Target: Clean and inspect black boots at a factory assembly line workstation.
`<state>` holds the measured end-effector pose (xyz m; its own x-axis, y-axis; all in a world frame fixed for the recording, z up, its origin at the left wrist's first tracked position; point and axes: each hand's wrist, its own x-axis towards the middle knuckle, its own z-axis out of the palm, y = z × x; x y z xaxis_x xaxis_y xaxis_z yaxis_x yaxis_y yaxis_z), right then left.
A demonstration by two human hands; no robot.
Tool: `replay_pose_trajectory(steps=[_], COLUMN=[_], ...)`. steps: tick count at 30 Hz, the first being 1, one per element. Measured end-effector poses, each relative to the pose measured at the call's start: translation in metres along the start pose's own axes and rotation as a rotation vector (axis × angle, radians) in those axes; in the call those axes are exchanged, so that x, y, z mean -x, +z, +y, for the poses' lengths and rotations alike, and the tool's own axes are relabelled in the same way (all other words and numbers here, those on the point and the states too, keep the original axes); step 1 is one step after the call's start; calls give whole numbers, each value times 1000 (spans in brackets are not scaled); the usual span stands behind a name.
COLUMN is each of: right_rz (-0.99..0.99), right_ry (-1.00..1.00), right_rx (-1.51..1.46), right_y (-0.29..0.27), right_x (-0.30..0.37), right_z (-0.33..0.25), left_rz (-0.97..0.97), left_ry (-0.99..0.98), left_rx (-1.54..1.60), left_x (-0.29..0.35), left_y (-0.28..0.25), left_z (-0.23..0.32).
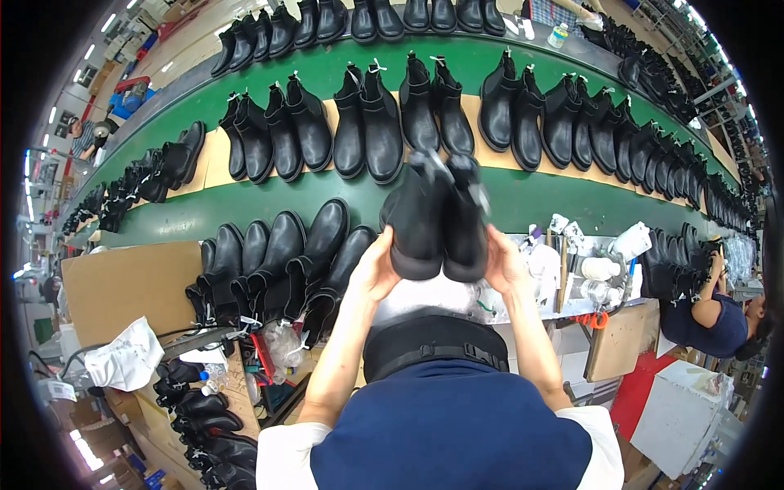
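Note:
Between my two hands I hold a pair of black ankle boots, side by side with the toes toward me and somewhat smeared by motion. My left hand (pixel 376 268) grips the outer side of the left boot (pixel 418 224). Around the outer side of the right boot (pixel 465 233) closes my right hand (pixel 504 263). The pair is in front of my body, over the near side of the green conveyor belt (pixel 359 196). Some fingers are hidden behind the boots.
Beyond the held pair, a long row of black boots (pixel 381 122) stands on brown card. More boots (pixel 286 253) lie at my left, beside a cardboard sheet (pixel 131 282). White bottles (pixel 600 268) and tools sit at my right; farther right, a co-worker (pixel 710 322) handles boots.

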<state>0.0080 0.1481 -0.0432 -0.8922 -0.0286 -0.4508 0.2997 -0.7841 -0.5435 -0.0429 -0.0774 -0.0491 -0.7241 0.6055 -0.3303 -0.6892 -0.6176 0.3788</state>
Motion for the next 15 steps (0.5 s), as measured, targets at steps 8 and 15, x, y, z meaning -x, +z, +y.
replay_pose_trajectory(steps=[8,15], right_rz=[139,164], right_ry=[31,39], right_rx=[-12,-41], right_y=[-2,-2], right_x=[-18,-14], right_z=[6,13], left_rz=[284,374], left_ry=[-13,44], left_rx=[235,195], left_x=[-17,-12], left_y=[11,16], left_z=[-9,-16])
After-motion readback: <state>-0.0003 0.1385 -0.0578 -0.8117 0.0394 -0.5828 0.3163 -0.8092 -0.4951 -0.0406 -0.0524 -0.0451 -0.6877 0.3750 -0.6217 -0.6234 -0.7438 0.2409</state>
